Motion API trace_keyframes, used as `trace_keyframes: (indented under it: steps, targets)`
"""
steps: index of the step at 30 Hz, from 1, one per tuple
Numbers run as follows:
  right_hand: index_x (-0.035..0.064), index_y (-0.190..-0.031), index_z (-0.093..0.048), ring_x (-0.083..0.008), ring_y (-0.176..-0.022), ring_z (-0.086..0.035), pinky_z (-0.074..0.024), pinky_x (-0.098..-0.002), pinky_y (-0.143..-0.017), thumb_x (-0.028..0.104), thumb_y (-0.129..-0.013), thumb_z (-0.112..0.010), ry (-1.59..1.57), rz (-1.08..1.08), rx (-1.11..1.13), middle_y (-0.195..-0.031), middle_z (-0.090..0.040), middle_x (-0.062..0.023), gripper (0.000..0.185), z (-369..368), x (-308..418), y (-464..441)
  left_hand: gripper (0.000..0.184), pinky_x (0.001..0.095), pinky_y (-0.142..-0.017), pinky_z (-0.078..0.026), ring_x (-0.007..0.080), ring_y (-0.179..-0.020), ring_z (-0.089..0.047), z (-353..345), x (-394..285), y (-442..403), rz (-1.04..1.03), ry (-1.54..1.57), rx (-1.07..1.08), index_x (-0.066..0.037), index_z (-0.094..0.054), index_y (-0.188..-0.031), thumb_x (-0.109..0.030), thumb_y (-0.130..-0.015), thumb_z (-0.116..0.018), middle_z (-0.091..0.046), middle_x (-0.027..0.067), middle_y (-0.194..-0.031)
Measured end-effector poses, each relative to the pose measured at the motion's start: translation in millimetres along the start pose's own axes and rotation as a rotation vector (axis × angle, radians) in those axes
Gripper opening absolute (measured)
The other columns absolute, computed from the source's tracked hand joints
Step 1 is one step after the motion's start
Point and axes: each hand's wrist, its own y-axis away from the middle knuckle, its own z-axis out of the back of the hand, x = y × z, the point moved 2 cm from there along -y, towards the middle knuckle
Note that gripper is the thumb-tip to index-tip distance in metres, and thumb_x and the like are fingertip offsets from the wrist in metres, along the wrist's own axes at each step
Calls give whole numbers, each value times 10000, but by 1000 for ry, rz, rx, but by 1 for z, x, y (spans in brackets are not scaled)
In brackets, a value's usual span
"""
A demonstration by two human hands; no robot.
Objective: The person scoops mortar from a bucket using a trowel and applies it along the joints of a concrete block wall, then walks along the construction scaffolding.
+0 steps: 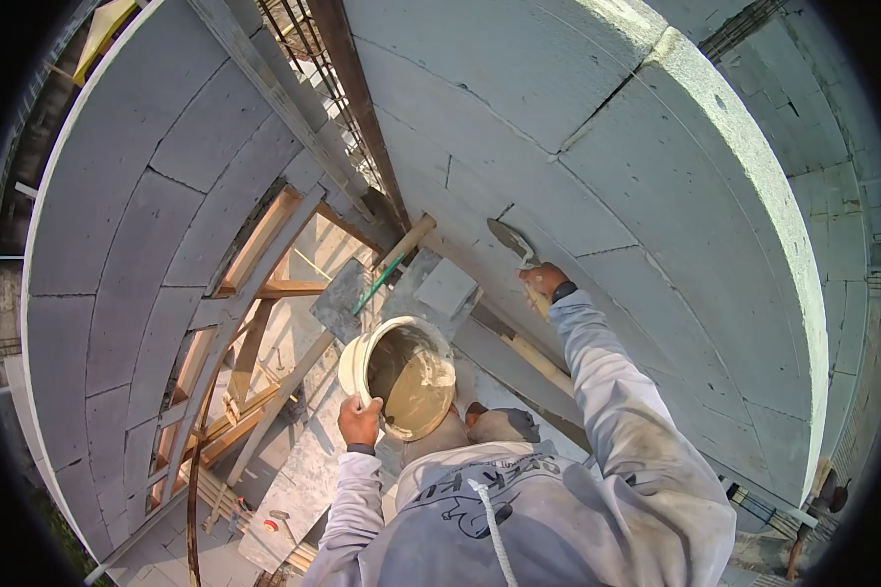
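Note:
My left hand is closed on the rim of a pale bucket, which is tilted toward me. Grey-brown wet mortar covers the inside of the bucket. My right hand grips the handle of a trowel, reaching out to the right. The trowel's blade is against or very close to the grey block wall; whether it touches I cannot tell. Below the trowel hand, part of the handle shows as a light wooden piece.
Another block wall with wooden-framed openings rises at the left. A green rod lies across grey boards near the corner. Below are a plank platform, a tape-like red object, timber and poles. Rebar stands between the walls.

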Motion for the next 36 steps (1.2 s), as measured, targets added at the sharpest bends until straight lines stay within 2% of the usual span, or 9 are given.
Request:
trace_keyframes:
  steps: [5,9,10,14,20,24,27,33,36]
  targets:
    - [11,-859,-557,-198,-434,-529,-429,-342,-392,343,-792,-630,-12,152,-129,-643,-567,-104,347,-6,-8,61,359,401,-649,-403,329,-685,-505,5,-4,-17,13,36,22,15,-486,-641,-293,-650,-671,-505,163,-687]
    - [7,-934,-584,-336,-765,-628,-495,-398,-682,423,-720,-651,599,434,-358,-851,-636,-189,472,-16,-53,38,322,403,-666,-408,324,-724,-517,7,-7,-21,-28,-100,75,3,-519,-653,-286,-658,-662,-514,157,-688]
    - [13,-983,-575,-364,-910,-589,-467,-392,-811,438,-697,-650,618,315,-293,-937,-633,-191,517,-21,-54,36,303,401,-676,-410,316,-745,-521,8,-11,-19,12,-60,90,-5,-536,-658,-282,-662,-658,-527,150,-696]
    - [9,-1110,-546,-341,-993,-571,-450,-413,-866,400,-698,-636,874,165,-289,-1059,-598,-216,575,-28,-105,-40,264,380,-689,-424,300,-740,-538,7,1,-15,-75,-78,113,-12,-568,-695,-261,-671,-654,-558,147,-733]
    - [65,-1061,-582,-325,-972,-582,-465,-393,-847,389,-687,-642,771,196,-337,-1041,-620,-157,498,-15,-92,-89,277,348,-648,-416,259,-660,-506,10,30,-7,101,108,76,22,-528,-635,-193,-617,-703,-512,137,-686]
    - [53,-1034,-592,-344,-927,-591,-474,-393,-823,389,-684,-649,685,313,-354,-982,-632,-168,488,-7,-66,-56,373,360,-611,-384,282,-641,-460,12,19,-6,34,-206,101,13,-430,-575,-250,-613,-692,-455,141,-634]
    - [41,-1019,-591,-352,-882,-600,-482,-404,-790,396,-681,-657,694,485,-437,-927,-637,-182,494,-1,-63,-42,353,367,-603,-377,278,-642,-464,15,4,-5,-72,-224,49,3,-453,-572,-265,-623,-677,-463,150,-634]
    - [41,-1084,-556,-345,-907,-598,-483,-420,-788,393,-701,-657,584,525,-451,-975,-628,-186,529,0,-70,9,306,375,-606,-379,267,-639,-491,3,-12,4,-105,-175,135,-4,-489,-591,-243,-637,-674,-510,150,-641]
    - [29,-1015,-567,-371,-807,-603,-477,-444,-724,380,-725,-646,497,690,-521,-849,-635,-188,463,1,-107,52,349,383,-597,-366,267,-605,-448,-21,-26,4,-217,-240,180,12,-436,-577,-226,-641,-684,-448,133,-595]
